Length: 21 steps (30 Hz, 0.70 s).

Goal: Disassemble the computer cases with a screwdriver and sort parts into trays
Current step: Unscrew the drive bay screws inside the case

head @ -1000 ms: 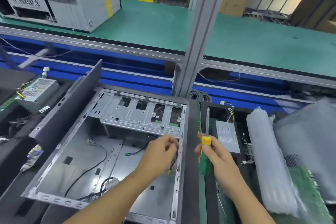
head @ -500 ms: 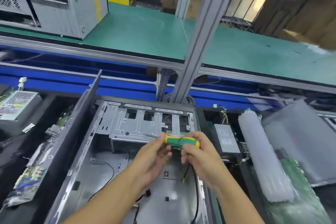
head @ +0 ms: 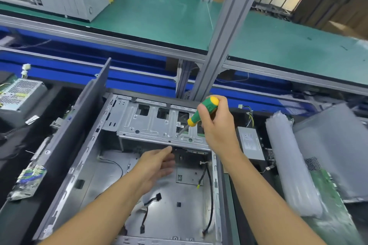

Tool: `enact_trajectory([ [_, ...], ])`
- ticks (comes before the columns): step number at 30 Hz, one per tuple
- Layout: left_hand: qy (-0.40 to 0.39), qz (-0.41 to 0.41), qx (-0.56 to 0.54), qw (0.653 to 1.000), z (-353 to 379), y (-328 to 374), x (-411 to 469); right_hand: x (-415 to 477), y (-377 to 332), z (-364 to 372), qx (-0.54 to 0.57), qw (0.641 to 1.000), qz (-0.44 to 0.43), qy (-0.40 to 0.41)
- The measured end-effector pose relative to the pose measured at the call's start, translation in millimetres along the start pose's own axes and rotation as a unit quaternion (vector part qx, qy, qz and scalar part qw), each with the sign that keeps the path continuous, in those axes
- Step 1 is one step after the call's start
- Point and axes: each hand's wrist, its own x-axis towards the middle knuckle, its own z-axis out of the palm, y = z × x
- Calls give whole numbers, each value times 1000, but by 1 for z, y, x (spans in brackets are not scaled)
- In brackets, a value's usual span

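Far end of the open case (head: 111, 177), head view: right hand (head: 217, 131) is wrapped tight round the green-and-yellow screwdriver (head: 203, 112), handle up and to the right, shaft slanting down-left so the tip meets a screw (head: 177, 136) close to the near edge of the metal cage (head: 151, 123). Whether the tip is seated in the head is too small to tell. Left hand (head: 157, 165) is empty, fingers extended and loose, reaching in below the cage's near lip; one fingertip is at the lip, contact uncertain. The case lies on its side mid-bench, with a dark panel (head: 79, 129) leaning steeply along its left wall and a power supply (head: 250, 141) just beside it on the right. Loose cables (head: 205, 215) lie on the case floor, near side. Risks, as judged: (1) The shaft looks tilted off the screw's axis, so under torque the tip may ride out, chew the head, or skate across the cage toward the left hand's fingers below. (2) The screw, once free, may roll off the lip or through a cage opening and land among the cables, lost to the sorting. (3) If this is one of the last fasteners, the cage could sag at its near edge. The left hand under it might catch it, or be pinched against sheet-metal edges. (4) Hard downward pushing could jolt the case and send the leaning panel sliding.
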Motion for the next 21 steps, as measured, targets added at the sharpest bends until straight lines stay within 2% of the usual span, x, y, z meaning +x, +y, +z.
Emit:
enact_trajectory([
  [5, -14, 12, -150, 989, 13, -1, 7, 3, 1, 2, -6, 1000, -17, -16],
  [12, -20, 37, -146, 988, 18, -5, 11, 8, -8, 2, 7, 999, -32, -13],
  [15, -7, 49, -138, 989, 19, -4, 8, 10, -15, 7, -44, 997, -57, -23],
  [18, 2, 44, -97, 994, 21, 1, 3, 14, -26, 6, -85, 984, -90, -129],
  [19, 6, 34, -57, 998, 21, 4, -1, 16, -30, 5, -105, 975, -90, -173],
  [21, 6, 18, 95, 995, 17, 12, -11, 23, -35, 1, -134, 965, -72, -216],
])
